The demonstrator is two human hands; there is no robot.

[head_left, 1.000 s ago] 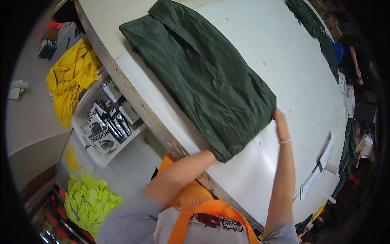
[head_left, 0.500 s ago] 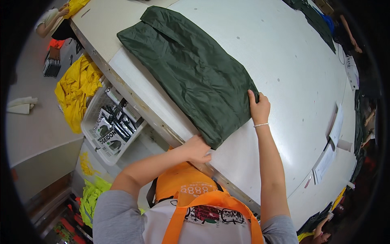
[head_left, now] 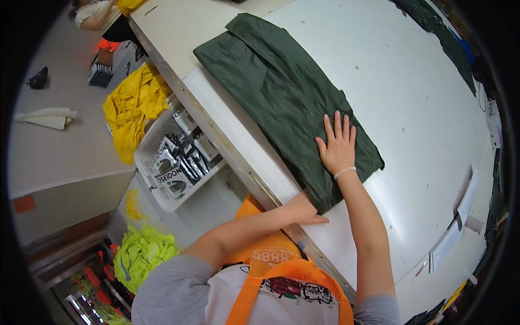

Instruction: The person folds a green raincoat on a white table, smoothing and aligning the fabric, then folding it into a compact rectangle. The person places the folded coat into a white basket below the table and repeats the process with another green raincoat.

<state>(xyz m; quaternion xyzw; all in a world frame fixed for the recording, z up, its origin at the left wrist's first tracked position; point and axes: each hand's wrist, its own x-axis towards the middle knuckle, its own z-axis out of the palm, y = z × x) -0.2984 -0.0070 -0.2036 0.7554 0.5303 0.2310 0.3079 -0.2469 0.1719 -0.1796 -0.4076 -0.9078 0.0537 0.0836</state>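
A folded dark green garment point(head_left: 281, 92) of thin, slightly shiny cloth lies lengthwise along the table's near edge. My right hand point(head_left: 339, 145) rests flat on its right part, fingers spread and palm down. At the near corner, my left hand point(head_left: 303, 210) reaches partly beneath the cloth. Its fingers are mostly hidden there, while one digit shows stretched out past the corner, not pinching the cloth.
Below the table edge stands a white basket point(head_left: 157, 203) of packaged items, beside a yellow cloth heap point(head_left: 130, 108). Neon-yellow cloth point(head_left: 143, 252) lies lower left. Papers point(head_left: 447, 244) sit at right; more dark green cloth point(head_left: 439, 32) lies on the far side. Another person point(head_left: 97, 16) stands upper left.
My right hand has left the garment's right edge and now presses flat on top of it. My left hand has slid under the near corner. The whole view has shifted.
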